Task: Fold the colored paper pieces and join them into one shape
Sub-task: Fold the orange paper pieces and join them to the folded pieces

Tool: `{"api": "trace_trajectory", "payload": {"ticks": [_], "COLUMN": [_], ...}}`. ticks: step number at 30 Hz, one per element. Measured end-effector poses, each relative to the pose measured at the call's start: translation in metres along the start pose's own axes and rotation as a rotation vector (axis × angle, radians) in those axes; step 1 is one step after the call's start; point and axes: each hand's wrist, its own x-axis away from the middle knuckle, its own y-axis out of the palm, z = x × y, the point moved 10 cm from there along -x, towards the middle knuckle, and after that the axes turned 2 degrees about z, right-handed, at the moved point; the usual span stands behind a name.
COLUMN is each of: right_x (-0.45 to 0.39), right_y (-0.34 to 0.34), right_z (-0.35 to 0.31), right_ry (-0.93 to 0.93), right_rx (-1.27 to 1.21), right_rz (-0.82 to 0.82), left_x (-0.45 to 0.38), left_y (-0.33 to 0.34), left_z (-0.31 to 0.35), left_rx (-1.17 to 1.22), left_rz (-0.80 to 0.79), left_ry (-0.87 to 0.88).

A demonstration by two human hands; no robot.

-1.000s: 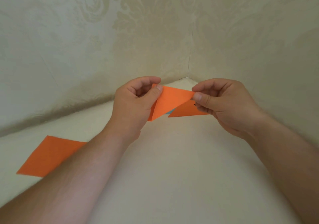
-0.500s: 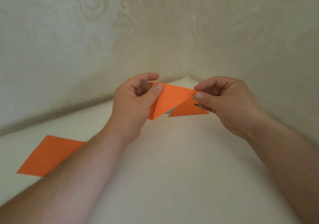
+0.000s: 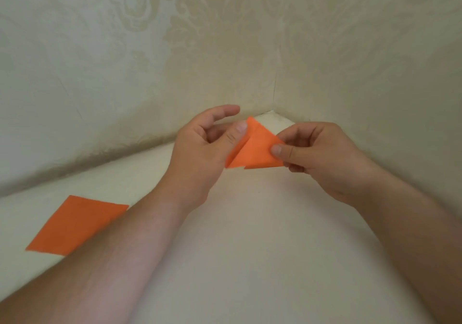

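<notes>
Both hands hold the folded orange paper (image 3: 255,151) raised above the table (image 3: 250,248). The left hand (image 3: 202,148) pinches its left edge, forefinger extended; the right hand (image 3: 322,156) pinches its right corner. A flat orange sheet (image 3: 75,226) lies left of the left forearm.

both hands pinching folded orange paper (image 3: 255,151)

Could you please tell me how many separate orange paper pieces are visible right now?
2. One folded orange piece is held up between the left hand and right hand; one flat orange sheet lies on the table at far left. Other pieces may be hidden inside the folded one.
</notes>
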Motion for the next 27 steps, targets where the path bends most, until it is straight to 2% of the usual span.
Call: {"api": "trace_trajectory", "payload": {"ticks": [3, 6, 8, 13, 19, 27], "right_x": [-0.001, 0.000, 0.002, 0.004, 0.001, -0.003], "right_y": [-0.004, 0.006, 0.016, 0.026, 0.018, 0.005], "right_z": [0.006, 0.013, 0.013, 0.012, 0.008, 0.005], "right_ry": [0.097, 0.174, 0.185, 0.132, 0.062, 0.043], "right_rx": [-0.197, -0.379, -0.415, -0.302, -0.175, -0.211], "right_rz": [0.047, 0.004, -0.041, -0.101, -0.050, 0.002], "left_x": [-0.004, 0.000, 0.005, 0.008, 0.006, -0.001], "left_y": [0.001, 0.016, 0.027, 0.031, 0.021, 0.010], "left_z": [-0.012, -0.022, -0.024, -0.025, -0.027, -0.032], "left_rx": [0.201, 0.192, 0.188, 0.108, 0.064, 0.096], "left_rz": [0.000, -0.114, -0.149, -0.151, -0.121, -0.058], "left_ry": [-0.123, -0.166, -0.156, -0.096, -0.148, -0.205]}}
